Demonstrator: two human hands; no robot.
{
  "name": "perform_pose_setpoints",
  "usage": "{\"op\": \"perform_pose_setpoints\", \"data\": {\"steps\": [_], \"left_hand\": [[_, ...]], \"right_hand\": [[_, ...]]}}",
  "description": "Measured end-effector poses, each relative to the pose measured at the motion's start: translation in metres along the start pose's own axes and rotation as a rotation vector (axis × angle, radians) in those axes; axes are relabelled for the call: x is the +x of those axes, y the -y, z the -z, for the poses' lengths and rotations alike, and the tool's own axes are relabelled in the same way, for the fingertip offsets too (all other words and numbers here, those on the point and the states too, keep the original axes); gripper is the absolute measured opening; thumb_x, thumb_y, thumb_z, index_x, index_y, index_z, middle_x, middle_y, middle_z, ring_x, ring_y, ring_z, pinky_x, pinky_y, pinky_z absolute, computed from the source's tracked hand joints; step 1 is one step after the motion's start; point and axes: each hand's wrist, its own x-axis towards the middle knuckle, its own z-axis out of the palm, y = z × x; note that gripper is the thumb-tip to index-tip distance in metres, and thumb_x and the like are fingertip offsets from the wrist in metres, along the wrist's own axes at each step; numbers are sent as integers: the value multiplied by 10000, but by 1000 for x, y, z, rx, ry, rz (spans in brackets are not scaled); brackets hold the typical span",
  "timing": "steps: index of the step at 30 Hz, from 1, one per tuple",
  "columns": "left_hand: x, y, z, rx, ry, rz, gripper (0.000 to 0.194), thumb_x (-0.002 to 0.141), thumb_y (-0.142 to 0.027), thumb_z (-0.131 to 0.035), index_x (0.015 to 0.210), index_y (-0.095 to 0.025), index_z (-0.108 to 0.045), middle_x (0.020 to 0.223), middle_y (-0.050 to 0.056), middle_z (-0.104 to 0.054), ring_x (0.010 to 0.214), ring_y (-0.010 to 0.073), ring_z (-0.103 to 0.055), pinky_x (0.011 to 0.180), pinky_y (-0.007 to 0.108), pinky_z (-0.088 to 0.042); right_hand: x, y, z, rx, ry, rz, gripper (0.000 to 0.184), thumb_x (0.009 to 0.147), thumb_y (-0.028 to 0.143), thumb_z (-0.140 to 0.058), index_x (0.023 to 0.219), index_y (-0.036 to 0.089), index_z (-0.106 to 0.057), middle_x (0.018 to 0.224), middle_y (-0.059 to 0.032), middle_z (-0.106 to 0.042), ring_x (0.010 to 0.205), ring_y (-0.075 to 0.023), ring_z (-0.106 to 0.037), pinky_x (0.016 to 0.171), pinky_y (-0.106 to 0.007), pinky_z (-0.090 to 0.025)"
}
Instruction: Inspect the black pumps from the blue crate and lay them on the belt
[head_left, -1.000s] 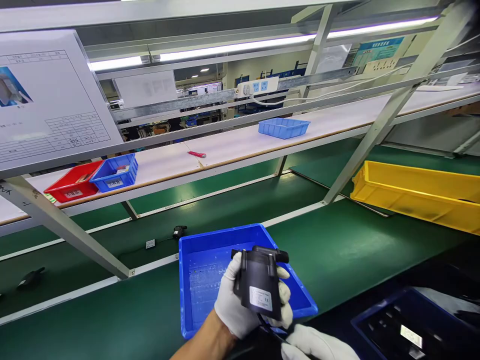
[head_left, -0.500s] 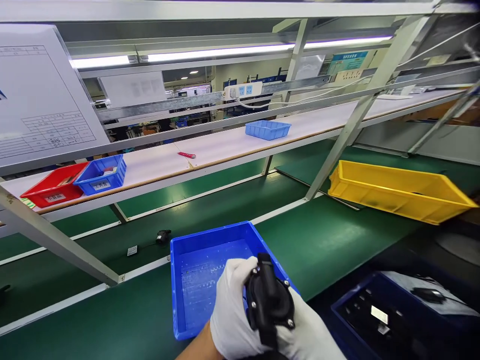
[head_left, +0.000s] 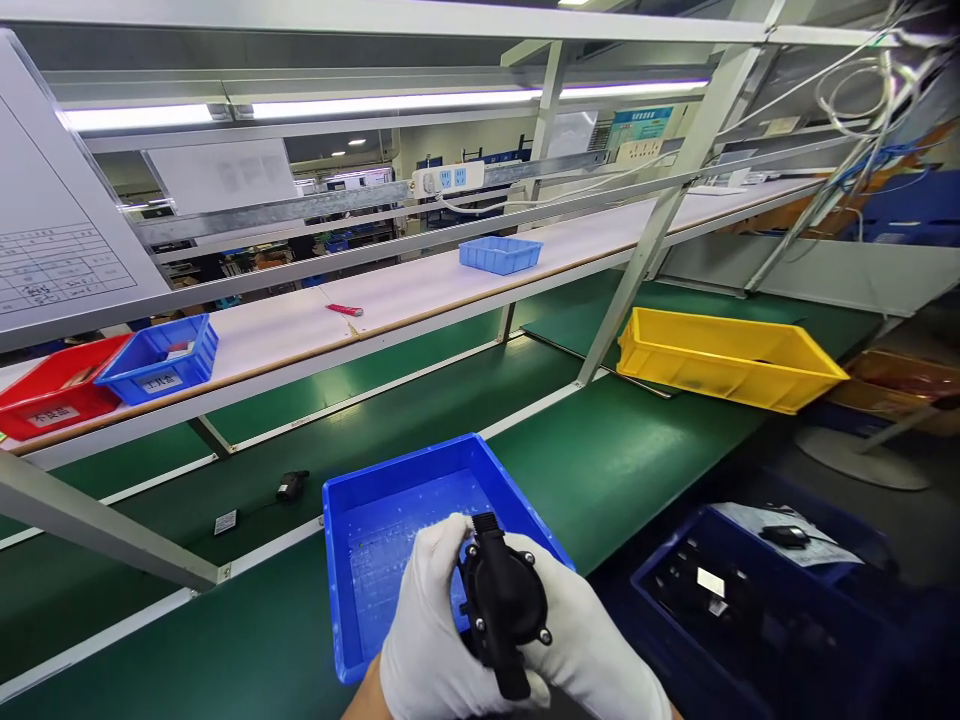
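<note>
The fingers [head_left: 444, 548] of the left hand [head_left: 424, 630] are clamped round one side of a black unit [head_left: 514, 600], and those of the right hand [head_left: 589, 635] close on its other side. Both hands wear white gloves, and together they hold the piece above the near edge of a blue tray [head_left: 330, 600].

The round face is up, with a ribbed port [head_left: 485, 522] at the far end. As far as this side shows, its assembly looks done: the cover is on, and bright screw heads [head_left: 545, 636] sit around the rim. The underside and any cable are hidden by the gloves, so their state cannot be told. Nor is the unit set down anywhere — it is in the grip, perhaps being turned or checked, with the handling of this one piece unfinished.

The tray, its floor marked with pale specks, sits on the green counter [head_left: 262, 640]. Past it, beyond a white rail [head_left: 285, 540], lie another black piece [head_left: 292, 487] and a small pale label plate [head_left: 225, 522]. To the right, a dark blue bin [head_left: 646, 592] holds dark parts too dim to count or judge as finished, and a black part [head_left: 784, 537] rests on a white sheet [head_left: 832, 548] beside them. Farther off stands a yellow bin [head_left: 720, 372] — how much it holds cannot be made out.
</note>
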Motion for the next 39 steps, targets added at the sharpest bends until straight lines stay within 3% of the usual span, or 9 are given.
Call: {"op": "perform_pose_setpoints", "data": {"steps": [3,5,10,13,17,23,30,39], "left_hand": [[-9,14,14,40,93,-54,1420,463,-467,-1008,1632,-349,-209,1600,163,-384,1443,470,-431,1201,656,-341],[-17,24,23,44,120,-18,1476,438,-592,-993,1634,-381,-154,1659,154,-300,1496,487,-352,1227,686,-276],[-31,39,37,-7,1,121,1173,702,-878,-644,1634,-370,-144,1706,119,-213,1553,427,-256,1281,626,-191],[-35,44,40,-32,-65,102,987,851,-835,-500,1636,-358,-140,1697,117,-238,1533,401,-305,1270,601,-218],[-38,51,40,-54,-65,133,876,917,-781,-457,1628,-347,-186,1678,116,-292,1514,385,-346,1264,578,-235],[-41,62,40,-68,-75,135,824,934,-737,-489,1613,-332,-254,1649,122,-355,1491,375,-390,1252,571,-268],[-44,56,41,-101,-51,205,801,943,-724,-485,1610,-337,-266,1650,114,-361,1495,361,-390,1263,565,-259],[-46,60,40,-102,-30,247,785,934,-727,-499,1585,-321,-335,1616,129,-420,1466,366,-437,1247,569,-300]], "right_hand": [[-2,1,3,8,105,3,584,737,385,-825,1279,223,-680,1300,-121,-731,1097,-297,-726,1002,-424,-594],[-3,0,3,-13,104,0,505,783,367,-787,1256,230,-673,1274,-118,-735,1090,-291,-723,1003,-431,-587],[-1,-10,1,-25,97,-30,386,836,336,-718,1203,227,-669,1127,-94,-762,980,-273,-740,916,-416,-616],[0,-15,1,-21,90,-34,386,837,363,-729,1190,221,-669,1126,-97,-761,991,-279,-741,920,-414,-617],[0,-14,1,-27,84,1,430,793,405,-790,1164,219,-679,1074,-95,-768,949,-279,-747,903,-408,-625],[0,-10,2,-26,97,34,416,801,356,-783,1180,219,-680,1036,-79,-773,910,-259,-749,897,-389,-630],[-2,-17,4,28,93,2,482,771,419,-821,1181,210,-679,1071,-98,-774,935,-278,-758,855,-386,-640],[-2,-30,5,11,95,8,508,804,393,-818,1255,235,-645,1164,-84,-745,1044,-272,-724,991,-394,-592]]}}
